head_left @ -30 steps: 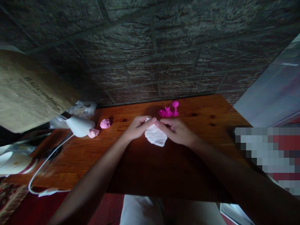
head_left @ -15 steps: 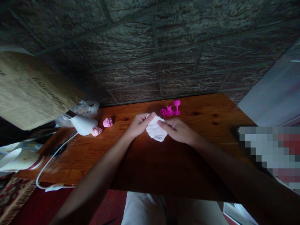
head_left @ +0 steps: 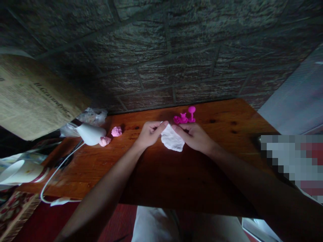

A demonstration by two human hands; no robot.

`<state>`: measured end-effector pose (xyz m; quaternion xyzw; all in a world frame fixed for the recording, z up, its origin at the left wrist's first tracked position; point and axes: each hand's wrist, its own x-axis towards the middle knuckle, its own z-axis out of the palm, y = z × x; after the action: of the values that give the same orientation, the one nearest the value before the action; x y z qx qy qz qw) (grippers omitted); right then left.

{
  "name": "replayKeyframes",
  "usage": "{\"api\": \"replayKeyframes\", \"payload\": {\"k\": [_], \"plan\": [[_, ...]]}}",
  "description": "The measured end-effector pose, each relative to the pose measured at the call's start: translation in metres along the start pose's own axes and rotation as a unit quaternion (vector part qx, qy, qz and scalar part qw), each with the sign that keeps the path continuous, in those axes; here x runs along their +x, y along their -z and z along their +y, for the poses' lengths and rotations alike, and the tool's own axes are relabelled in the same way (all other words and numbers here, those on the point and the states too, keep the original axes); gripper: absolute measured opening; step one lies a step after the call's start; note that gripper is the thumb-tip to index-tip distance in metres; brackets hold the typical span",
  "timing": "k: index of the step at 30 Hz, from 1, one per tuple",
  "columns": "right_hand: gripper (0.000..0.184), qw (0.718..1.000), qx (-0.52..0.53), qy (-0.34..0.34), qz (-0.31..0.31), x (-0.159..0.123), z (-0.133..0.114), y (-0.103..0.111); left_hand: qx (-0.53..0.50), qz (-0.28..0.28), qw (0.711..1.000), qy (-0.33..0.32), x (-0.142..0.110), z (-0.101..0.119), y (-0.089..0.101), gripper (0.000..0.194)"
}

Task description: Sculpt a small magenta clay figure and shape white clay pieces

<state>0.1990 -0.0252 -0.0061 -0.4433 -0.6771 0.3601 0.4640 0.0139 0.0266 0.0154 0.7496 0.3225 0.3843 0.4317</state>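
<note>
Between my hands is a flattened, pale pinkish-white piece of modelling dough with an uneven edge. My left hand pinches its upper left side, the thumb lying on top. From the right, my right hand grips the upper right side, its thumb pressed along the dough. The fingers beneath the dough are hidden. Just beyond my right hand stand several bright pink plastic stamps, one with a round knob on a stem. Farther left, a pink lump of dough and a paler lump rest on the table.
A white cone-shaped object with a white cable lies on the wooden table at left. Behind it are a crumpled plastic bag and a brown paper sack. A paper cup lies tipped at the left edge. The stone wall borders the back.
The dough has turned a little and shifted slightly right in my hands. My right thumb has moved from the middle of the dough toward its upper right edge.
</note>
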Motion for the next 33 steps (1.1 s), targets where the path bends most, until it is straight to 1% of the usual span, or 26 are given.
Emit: {"api": "replayKeyframes", "payload": {"k": [2, 5, 6, 8, 10, 11, 12, 16, 19, 23, 25, 29, 31, 33], "plan": [[0.050, 1.000, -0.010, 0.013, 0.018, -0.001, -0.002, 0.000, -0.005, 0.003, 1.000, 0.006, 0.001, -0.001, 0.000, 0.057], [0.050, 0.995, -0.064, 0.035, 0.074, -0.001, -0.004, 0.001, -0.024, -0.002, 0.999, 0.025, 0.002, -0.005, 0.002, 0.062], [0.049, 0.991, -0.085, 0.038, 0.094, -0.001, -0.005, 0.001, -0.035, -0.017, 0.999, 0.036, 0.003, -0.006, 0.003, 0.064], [0.048, 0.986, -0.106, 0.034, 0.123, -0.001, -0.005, 0.003, -0.051, -0.067, 0.995, 0.063, 0.003, -0.006, 0.003, 0.066], [0.049, 0.986, -0.101, 0.016, 0.133, 0.000, -0.005, 0.004, -0.058, -0.110, 0.989, 0.084, 0.002, -0.006, 0.002, 0.064], [0.051, 0.987, -0.090, 0.005, 0.131, 0.000, -0.004, 0.004, -0.065, -0.118, 0.987, 0.091, 0.002, -0.006, 0.001, 0.062], [0.053, 0.989, -0.078, -0.003, 0.129, 0.000, -0.004, 0.004, -0.077, -0.113, 0.986, 0.095, 0.002, -0.006, 0.000, 0.060], [0.057, 0.993, -0.044, 0.005, 0.110, -0.001, -0.005, 0.003, -0.116, -0.070, 0.986, 0.095, 0.002, -0.012, -0.001, 0.055], [0.056, 0.997, -0.019, 0.006, 0.079, -0.001, -0.005, 0.001, -0.097, -0.065, 0.990, 0.080, 0.002, -0.012, 0.001, 0.054], [0.055, 0.998, 0.048, -0.013, 0.028, 0.000, -0.004, -0.001, -0.041, -0.088, 0.995, 0.038, -0.001, -0.002, 0.002, 0.051], [0.053, 0.997, 0.077, -0.015, 0.008, 0.001, -0.004, 0.000, -0.033, -0.091, 0.995, 0.019, -0.002, 0.001, 0.001, 0.050], [0.051, 0.994, 0.102, -0.026, 0.008, 0.002, -0.004, 0.002, -0.029, -0.082, 0.996, 0.010, -0.002, -0.003, 0.000, 0.051], [0.051, 0.995, 0.096, -0.032, 0.008, 0.001, -0.003, 0.003, -0.022, -0.076, 0.997, 0.010, 0.000, -0.006, 0.001, 0.051], [0.052, 0.997, 0.076, -0.032, 0.002, 0.000, -0.002, 0.002, -0.021, -0.059, 0.998, 0.003, 0.002, -0.008, 0.002, 0.050]]}}
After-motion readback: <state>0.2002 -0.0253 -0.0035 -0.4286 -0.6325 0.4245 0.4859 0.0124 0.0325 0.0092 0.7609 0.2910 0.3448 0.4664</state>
